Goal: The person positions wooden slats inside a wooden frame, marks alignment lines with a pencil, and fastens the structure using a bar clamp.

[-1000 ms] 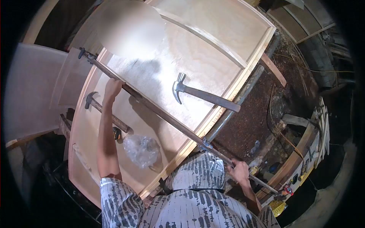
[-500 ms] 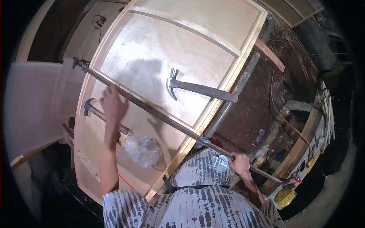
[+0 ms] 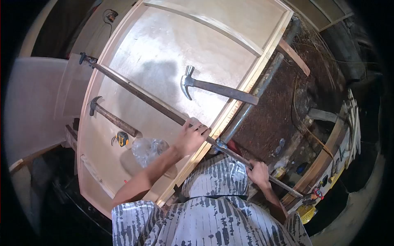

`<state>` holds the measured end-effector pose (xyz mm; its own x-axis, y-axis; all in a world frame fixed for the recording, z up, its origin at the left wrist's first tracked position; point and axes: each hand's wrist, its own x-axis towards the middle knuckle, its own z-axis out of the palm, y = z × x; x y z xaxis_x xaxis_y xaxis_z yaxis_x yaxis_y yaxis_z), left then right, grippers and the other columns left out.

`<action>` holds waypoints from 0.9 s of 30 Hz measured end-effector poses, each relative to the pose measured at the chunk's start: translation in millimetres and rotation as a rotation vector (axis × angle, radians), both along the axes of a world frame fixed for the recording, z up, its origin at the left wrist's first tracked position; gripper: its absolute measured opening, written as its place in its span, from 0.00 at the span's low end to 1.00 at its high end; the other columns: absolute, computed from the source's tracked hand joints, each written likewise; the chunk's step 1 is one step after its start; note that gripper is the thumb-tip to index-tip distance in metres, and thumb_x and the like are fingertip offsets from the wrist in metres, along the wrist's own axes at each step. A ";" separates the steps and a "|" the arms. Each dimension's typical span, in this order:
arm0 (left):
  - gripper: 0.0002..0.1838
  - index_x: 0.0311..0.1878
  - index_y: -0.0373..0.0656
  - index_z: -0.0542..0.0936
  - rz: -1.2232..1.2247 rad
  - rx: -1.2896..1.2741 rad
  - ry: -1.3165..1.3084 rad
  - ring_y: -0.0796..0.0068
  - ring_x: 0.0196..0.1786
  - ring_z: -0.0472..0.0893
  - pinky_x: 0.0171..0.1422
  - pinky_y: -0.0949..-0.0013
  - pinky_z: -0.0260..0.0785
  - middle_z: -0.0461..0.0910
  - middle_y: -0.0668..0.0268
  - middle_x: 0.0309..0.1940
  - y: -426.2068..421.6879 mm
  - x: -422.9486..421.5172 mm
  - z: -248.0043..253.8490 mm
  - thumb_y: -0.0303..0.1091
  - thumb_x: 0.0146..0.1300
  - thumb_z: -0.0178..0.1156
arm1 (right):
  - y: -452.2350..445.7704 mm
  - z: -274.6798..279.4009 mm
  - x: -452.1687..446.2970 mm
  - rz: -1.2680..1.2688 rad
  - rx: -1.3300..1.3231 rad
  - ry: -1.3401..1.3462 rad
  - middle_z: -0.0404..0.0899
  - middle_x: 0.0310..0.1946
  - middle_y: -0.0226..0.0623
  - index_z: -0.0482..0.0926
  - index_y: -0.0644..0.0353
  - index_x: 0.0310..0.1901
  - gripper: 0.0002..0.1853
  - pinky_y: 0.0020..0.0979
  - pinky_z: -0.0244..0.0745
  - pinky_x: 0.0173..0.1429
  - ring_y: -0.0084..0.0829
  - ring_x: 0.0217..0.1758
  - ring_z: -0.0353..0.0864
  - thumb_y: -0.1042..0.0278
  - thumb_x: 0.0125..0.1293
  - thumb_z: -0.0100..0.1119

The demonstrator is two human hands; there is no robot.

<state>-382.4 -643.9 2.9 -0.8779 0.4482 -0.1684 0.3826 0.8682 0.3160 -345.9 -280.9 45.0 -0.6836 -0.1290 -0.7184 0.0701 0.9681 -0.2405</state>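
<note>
A long bar clamp (image 3: 147,98) lies across a shallow wooden panel frame (image 3: 236,108), with its far jaw (image 3: 87,59) at the frame's far side. My left hand (image 3: 192,136) is wrapped over the bar close to the frame's near rail, fingers closed on it. Further down the same bar, outside the frame, my right hand (image 3: 258,174) grips it. One claw hammer (image 3: 221,90) rests across the near rail with its head over the panel. Another claw hammer (image 3: 113,117) lies inside the frame, beside a yellow and black tape measure (image 3: 122,139).
A clear plastic bag (image 3: 148,151) sits on the panel near my left forearm. A metal pipe (image 3: 262,84) runs along the frame's right side. Right of me are a wooden beam (image 3: 318,158) and a yellow basket (image 3: 307,213). A corded tool (image 3: 110,16) lies at the upper left.
My left hand has moved from the far part of the bar down to the near rail. The tape measure is now uncovered. My right hand stays on the bar.
</note>
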 end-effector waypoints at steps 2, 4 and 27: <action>0.15 0.51 0.51 0.88 -0.040 -0.015 0.104 0.76 0.62 0.82 0.70 0.56 0.66 0.88 0.77 0.53 2.7 -0.5 0.0 0.33 0.62 0.63 | 1.4 -1.9 0.3 0.011 0.005 0.007 0.89 0.39 0.54 0.89 0.56 0.46 0.16 0.56 0.81 0.56 0.61 0.48 0.87 0.55 0.64 0.71; 0.15 0.51 0.51 0.88 -0.036 0.014 0.097 0.78 0.61 0.83 0.69 0.56 0.66 0.88 0.77 0.53 3.3 -0.3 -8.2 0.33 0.61 0.63 | 4.7 -4.8 1.4 0.058 0.033 0.000 0.89 0.41 0.54 0.89 0.56 0.48 0.16 0.55 0.81 0.58 0.59 0.50 0.87 0.55 0.64 0.71; 0.14 0.51 0.50 0.90 -0.039 0.031 -0.037 0.78 0.61 0.82 0.75 0.46 0.59 0.89 0.78 0.55 -0.6 -6.7 2.6 0.33 0.64 0.64 | 1.5 -5.0 1.5 0.048 0.070 -0.027 0.90 0.43 0.52 0.89 0.53 0.51 0.17 0.55 0.81 0.58 0.58 0.51 0.88 0.56 0.63 0.72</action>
<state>-389.1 -644.5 5.6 -0.8531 0.4874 -0.1860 0.4035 0.8425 0.3570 -344.4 -279.4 40.0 -0.6583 -0.1103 -0.7446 0.0288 0.9848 -0.1713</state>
